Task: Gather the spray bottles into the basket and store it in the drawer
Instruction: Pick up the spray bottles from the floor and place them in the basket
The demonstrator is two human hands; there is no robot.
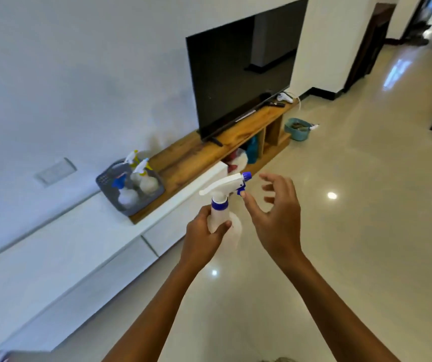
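Note:
My left hand grips a white spray bottle with a blue collar and blue nozzle by its neck, upright in front of me. Just right of it my right hand hovers with fingers spread, the thumb tip close to the blue trigger, holding nothing. A grey basket stands on the low cabinet to the left, where white top meets wooden shelf. Inside it are three spray bottles: one with a blue head and two with yellow-and-white heads. The white drawer fronts below are closed.
A black TV stands on the wooden shelf, with remotes at its far end. Open cubbies under the shelf hold a blue bottle and a bag. A teal basin sits on the glossy tiled floor, which spreads to the right.

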